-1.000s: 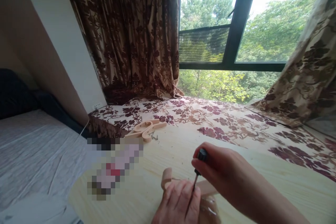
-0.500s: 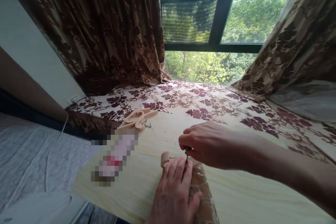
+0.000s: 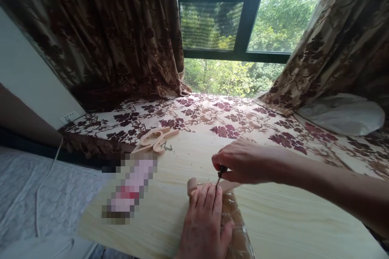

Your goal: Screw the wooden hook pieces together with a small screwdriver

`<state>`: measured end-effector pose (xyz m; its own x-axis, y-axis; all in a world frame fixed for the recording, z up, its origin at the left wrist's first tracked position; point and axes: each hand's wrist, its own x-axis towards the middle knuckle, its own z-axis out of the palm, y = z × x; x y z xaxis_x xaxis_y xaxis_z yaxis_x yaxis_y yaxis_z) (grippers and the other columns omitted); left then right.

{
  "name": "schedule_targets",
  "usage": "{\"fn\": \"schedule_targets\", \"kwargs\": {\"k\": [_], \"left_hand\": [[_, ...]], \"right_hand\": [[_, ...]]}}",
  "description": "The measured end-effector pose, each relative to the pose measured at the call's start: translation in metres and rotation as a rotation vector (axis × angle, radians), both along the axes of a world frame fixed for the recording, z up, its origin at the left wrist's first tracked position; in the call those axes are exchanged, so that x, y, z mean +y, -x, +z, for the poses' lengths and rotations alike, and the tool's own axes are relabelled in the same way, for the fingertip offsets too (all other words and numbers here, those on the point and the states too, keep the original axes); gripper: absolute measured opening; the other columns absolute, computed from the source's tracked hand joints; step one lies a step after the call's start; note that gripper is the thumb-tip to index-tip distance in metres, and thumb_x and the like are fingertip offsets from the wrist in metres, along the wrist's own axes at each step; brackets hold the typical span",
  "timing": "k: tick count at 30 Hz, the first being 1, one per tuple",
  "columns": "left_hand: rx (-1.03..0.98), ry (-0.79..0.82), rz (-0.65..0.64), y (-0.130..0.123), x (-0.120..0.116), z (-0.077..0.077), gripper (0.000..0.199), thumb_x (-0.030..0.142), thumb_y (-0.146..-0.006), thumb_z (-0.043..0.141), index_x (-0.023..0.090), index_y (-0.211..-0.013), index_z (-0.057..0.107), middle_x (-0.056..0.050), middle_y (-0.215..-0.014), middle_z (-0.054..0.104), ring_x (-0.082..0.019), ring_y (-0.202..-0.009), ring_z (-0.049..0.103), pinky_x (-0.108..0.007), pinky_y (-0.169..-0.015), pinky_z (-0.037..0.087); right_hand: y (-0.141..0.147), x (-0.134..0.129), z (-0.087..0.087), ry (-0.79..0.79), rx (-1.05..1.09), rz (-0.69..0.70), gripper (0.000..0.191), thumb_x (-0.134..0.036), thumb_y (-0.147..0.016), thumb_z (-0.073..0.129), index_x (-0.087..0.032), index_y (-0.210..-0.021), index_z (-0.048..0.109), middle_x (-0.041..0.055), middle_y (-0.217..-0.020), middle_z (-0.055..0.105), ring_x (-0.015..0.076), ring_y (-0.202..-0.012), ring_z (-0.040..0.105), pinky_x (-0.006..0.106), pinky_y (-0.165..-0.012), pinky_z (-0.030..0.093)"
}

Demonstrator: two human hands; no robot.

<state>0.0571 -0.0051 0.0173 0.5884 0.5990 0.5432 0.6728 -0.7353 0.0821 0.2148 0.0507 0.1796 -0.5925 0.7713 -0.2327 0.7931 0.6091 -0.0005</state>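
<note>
My right hand (image 3: 232,161) is closed around the dark handle of a small screwdriver (image 3: 223,169). The metal shaft slants down to the fingertips of my left hand (image 3: 203,218), where its tip is hidden. Stretched out flat, my left hand presses on a light wooden piece (image 3: 192,186) with a curled end; its other end (image 3: 230,185) shows beneath my right hand. Under this lies a brown block wrapped in clear shiny tape (image 3: 238,226). More curved wooden pieces (image 3: 152,138) lie farther back on the board, beside a little cluster of screws (image 3: 166,146).
The pale wooden board (image 3: 164,202) carries a blurred-out pink and red item (image 3: 133,186) on its left. Behind it spreads a floral cloth (image 3: 219,113) below the window. A white plastic bag (image 3: 343,113) lies at right; a white cable (image 3: 50,174) hangs over the quilted bedding at left.
The view has shifted slightly to the right. My right hand has turned a little, and more of the screwdriver's handle shows. My left hand stays on the wooden piece.
</note>
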Motion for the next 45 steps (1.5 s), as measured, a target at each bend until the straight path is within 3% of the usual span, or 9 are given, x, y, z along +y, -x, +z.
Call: {"fn": "schedule_targets", "kwargs": {"k": [3,12,16,21,29,35,45], "left_hand": [[-0.007,-0.023,-0.005,0.001,0.001,-0.002,0.051,0.044,-0.083,0.054,0.011,-0.122,0.052,-0.011,-0.121,0.06,-0.028,-0.111,0.055,-0.042,-0.091,0.048],[0.035,-0.004,-0.035,0.004,0.004,-0.011,0.056,0.05,-0.085,0.05,0.012,-0.126,0.049,-0.012,-0.124,0.057,-0.028,-0.114,0.052,-0.042,-0.093,0.045],[0.065,0.021,-0.044,0.006,0.005,-0.013,0.059,0.05,-0.085,0.049,0.012,-0.13,0.046,-0.012,-0.129,0.054,-0.029,-0.118,0.048,-0.043,-0.096,0.043],[0.016,0.011,-0.03,0.004,0.003,-0.007,0.055,0.049,-0.084,0.05,0.011,-0.125,0.05,-0.012,-0.124,0.058,-0.029,-0.114,0.052,-0.043,-0.093,0.046],[-0.02,0.022,-0.029,0.002,0.002,-0.001,0.051,0.046,-0.084,0.051,0.012,-0.122,0.052,-0.011,-0.121,0.06,-0.028,-0.112,0.054,-0.043,-0.092,0.046],[0.03,0.016,-0.037,0.002,0.001,0.0,0.05,0.039,-0.083,0.053,0.011,-0.124,0.049,-0.013,-0.123,0.058,-0.029,-0.114,0.052,-0.044,-0.092,0.046],[0.066,0.035,-0.044,0.003,0.001,0.001,0.052,0.036,-0.082,0.055,0.009,-0.126,0.047,-0.014,-0.125,0.056,-0.03,-0.116,0.05,-0.045,-0.094,0.045]], "right_hand": [[0.002,0.005,0.002,0.036,-0.026,0.029,0.02,-0.013,-0.075,0.053,-0.018,-0.086,0.068,0.0062,-0.08,0.07,0.0151,-0.067,0.059,0.026,-0.053,0.03],[0.011,0.015,0.005,0.055,-0.091,-0.046,0.017,-0.025,-0.077,0.056,-0.017,-0.083,0.07,0.0063,-0.071,0.069,0.0161,-0.063,0.058,0.027,-0.051,0.029],[0.016,0.015,0.01,0.083,-0.119,0.002,0.022,-0.016,-0.073,0.057,-0.018,-0.09,0.069,0.0055,-0.077,0.07,0.0149,-0.063,0.057,0.026,-0.05,0.028],[0.017,0.013,0.008,0.081,-0.125,0.053,0.023,-0.009,-0.071,0.054,-0.018,-0.086,0.069,0.0056,-0.077,0.07,0.0135,-0.062,0.055,0.026,-0.05,0.029],[0.011,0.008,0.004,0.041,-0.088,0.01,0.017,-0.018,-0.075,0.055,-0.016,-0.082,0.069,0.0071,-0.071,0.069,0.0142,-0.058,0.055,0.027,-0.049,0.027],[0.014,0.004,0.008,0.058,-0.132,0.048,0.022,-0.009,-0.07,0.057,-0.015,-0.087,0.069,0.0074,-0.074,0.07,0.0148,-0.061,0.057,0.026,-0.048,0.027],[0.008,0.005,0.005,0.051,-0.068,-0.013,0.019,-0.017,-0.073,0.055,-0.017,-0.086,0.069,0.0059,-0.072,0.069,0.0146,-0.059,0.056,0.026,-0.049,0.028]]}}
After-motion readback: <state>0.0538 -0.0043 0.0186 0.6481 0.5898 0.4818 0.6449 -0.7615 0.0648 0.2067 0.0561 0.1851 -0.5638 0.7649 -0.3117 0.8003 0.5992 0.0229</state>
